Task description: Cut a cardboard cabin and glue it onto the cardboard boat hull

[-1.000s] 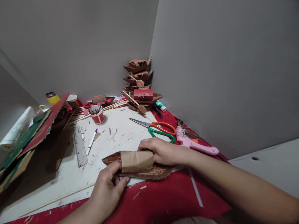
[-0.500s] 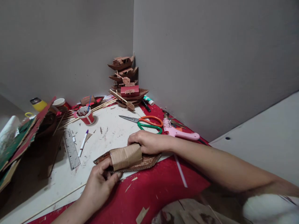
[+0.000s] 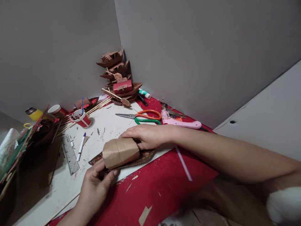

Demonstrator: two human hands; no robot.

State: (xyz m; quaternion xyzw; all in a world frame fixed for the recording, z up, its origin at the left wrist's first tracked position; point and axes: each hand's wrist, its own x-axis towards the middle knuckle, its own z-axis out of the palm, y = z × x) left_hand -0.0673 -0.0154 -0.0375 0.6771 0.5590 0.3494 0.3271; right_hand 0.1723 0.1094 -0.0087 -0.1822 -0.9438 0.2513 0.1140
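A small brown cardboard boat (image 3: 146, 156) lies near the front edge of the white board. Over its middle arches a tan paper cover (image 3: 121, 153). My left hand (image 3: 95, 182) grips the boat's left part, thumb at the near side and fingers tucked by the cover's left end. On the far right side, my right hand (image 3: 148, 137) holds the boat and cover, its fingertips partly hidden behind the cover.
Orange-and-green scissors (image 3: 148, 116) and a pink glue gun (image 3: 181, 122) lie beyond my right hand. Stacked model boats (image 3: 122, 86) stand in the corner. A paper cup (image 3: 81, 118), marker (image 3: 81, 147) and ruler (image 3: 70, 155) are left; cardboard sheets (image 3: 21, 157) lean at far left.
The view has shifted and tilted a little. The tan cover now arches higher and shows more of its rounded top. Both hands stay on the boat.
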